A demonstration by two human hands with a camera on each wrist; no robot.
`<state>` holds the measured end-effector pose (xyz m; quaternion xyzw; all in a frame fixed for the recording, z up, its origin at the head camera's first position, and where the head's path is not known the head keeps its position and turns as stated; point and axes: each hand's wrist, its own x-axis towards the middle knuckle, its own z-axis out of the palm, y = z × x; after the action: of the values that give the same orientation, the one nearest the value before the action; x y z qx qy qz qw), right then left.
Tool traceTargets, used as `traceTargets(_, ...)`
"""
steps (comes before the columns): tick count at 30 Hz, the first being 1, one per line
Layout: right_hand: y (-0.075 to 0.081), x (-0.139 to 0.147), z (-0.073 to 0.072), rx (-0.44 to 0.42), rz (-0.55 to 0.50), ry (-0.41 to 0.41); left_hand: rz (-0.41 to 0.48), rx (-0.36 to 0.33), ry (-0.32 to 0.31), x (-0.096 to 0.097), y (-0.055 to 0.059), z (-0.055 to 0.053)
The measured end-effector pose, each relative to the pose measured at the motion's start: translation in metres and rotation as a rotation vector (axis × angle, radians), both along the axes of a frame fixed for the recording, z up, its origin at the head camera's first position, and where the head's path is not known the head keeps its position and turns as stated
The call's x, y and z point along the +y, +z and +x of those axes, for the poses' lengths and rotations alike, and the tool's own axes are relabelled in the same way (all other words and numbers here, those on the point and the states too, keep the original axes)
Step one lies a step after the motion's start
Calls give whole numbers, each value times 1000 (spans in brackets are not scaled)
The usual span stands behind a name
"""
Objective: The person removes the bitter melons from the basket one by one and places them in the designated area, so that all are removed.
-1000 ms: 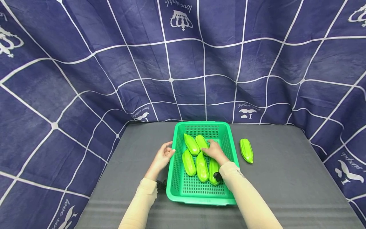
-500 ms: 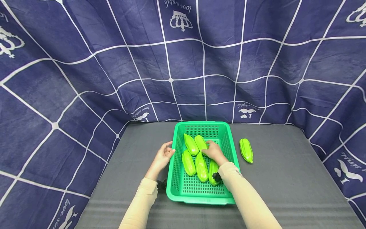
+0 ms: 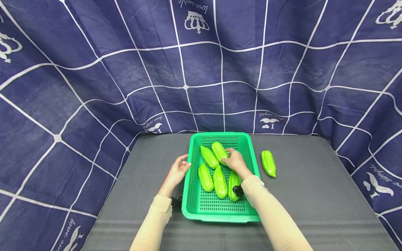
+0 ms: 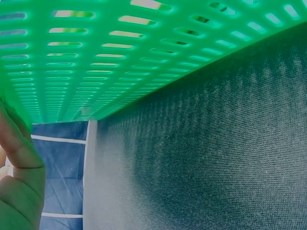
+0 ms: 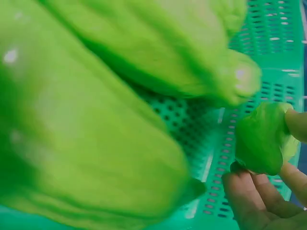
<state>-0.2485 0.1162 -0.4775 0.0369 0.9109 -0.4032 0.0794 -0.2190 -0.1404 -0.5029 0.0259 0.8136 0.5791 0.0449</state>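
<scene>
Head view: green basket [image 3: 221, 218] as reference, five green gourds in it, one outside. Right hand [image 3: 236, 161] reaches inside, thumb and fingers clamped on the near part of the held gourd [image 3: 219, 150], which sits in the basket's far half. Can't tell if it's clear of the basket floor. Neighbour gourd [image 3: 209, 157] is just left of it; row of three gourds [image 3: 220, 183] lies toward the basket's near edge. Left hand [image 3: 178, 170] is outside the basket at its left wall, fingers loosely bent; grip on the rim can't be confirmed. Hands well apart, held gourd between them. Sixth gourd [image 3: 268, 163] is on the grey surface [image 3: 301, 188], right of the basket.
</scene>
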Motion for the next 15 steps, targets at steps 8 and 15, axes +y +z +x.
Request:
traceTargets(8, 22, 10, 2, 9, -86, -12, -17, -12, 2, 0, 1, 0)
traceTargets(15, 42, 27, 6, 30, -151, -44, -35, -5, -4, -2, 2, -1)
